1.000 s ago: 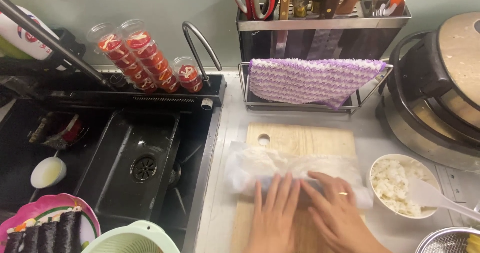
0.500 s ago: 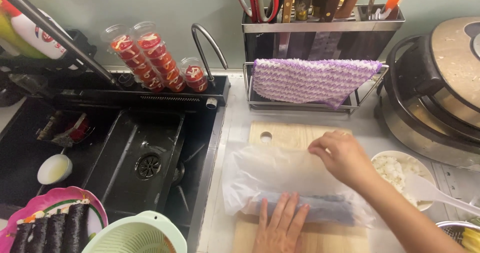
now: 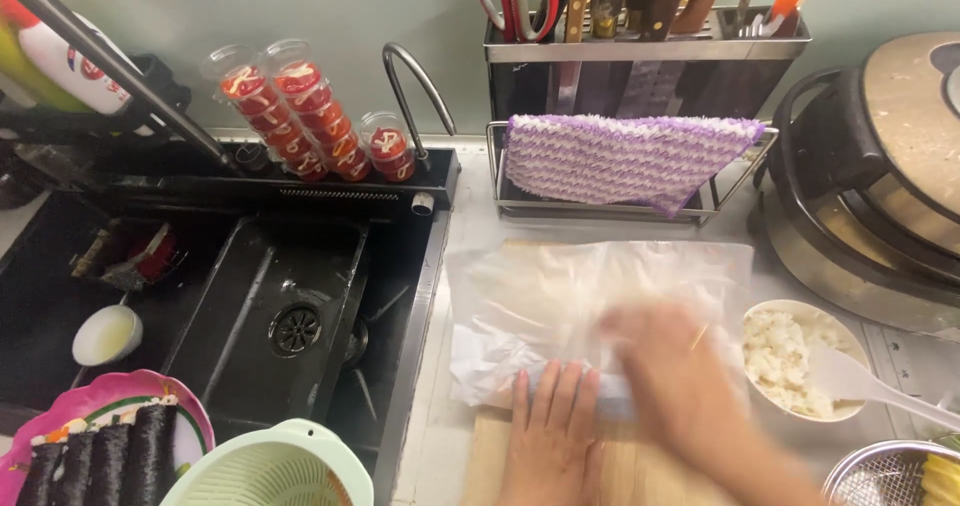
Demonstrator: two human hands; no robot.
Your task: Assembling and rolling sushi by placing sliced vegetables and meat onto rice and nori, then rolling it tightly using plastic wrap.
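Head view, looking down on a kitchen bench beside a black sink (image 3: 250, 306). A sheet of clear plastic wrap (image 3: 590, 291) lies spread over a wooden cutting board (image 3: 490, 446) at the centre of the bench, its near edge folded over a roll-shaped item that is largely hidden beneath the wrap and the hands. The left hand (image 3: 553, 431) lies flat, fingers extended and close together, palm down on the near edge of the wrap over the roll. The right hand (image 3: 675, 386) is just beside it, on the wrap; it is motion-blurred, and whether its fingers are spread or curled cannot be told. Neither hand can be seen gripping anything.

To the right of the wrap, touching its edge, stands a white bowl of cooked rice (image 3: 795, 361) with a white paddle (image 3: 865, 381) resting in it. A rice cooker (image 3: 880, 196) with its lid raised occupies the far right. Behind the board, a purple and white cloth (image 3: 625, 156) hangs over a wire rack, with a metal knife and utensil holder (image 3: 640, 56) above it. At lower left, a pink plate (image 3: 115, 401) carries dark seaweed rolls (image 3: 100, 461); a pale green colander (image 3: 270, 466) sits near it. A small white dish (image 3: 107, 334) rests in the sink. Stacked clear cups with red contents (image 3: 300, 111) lean against the back wall.
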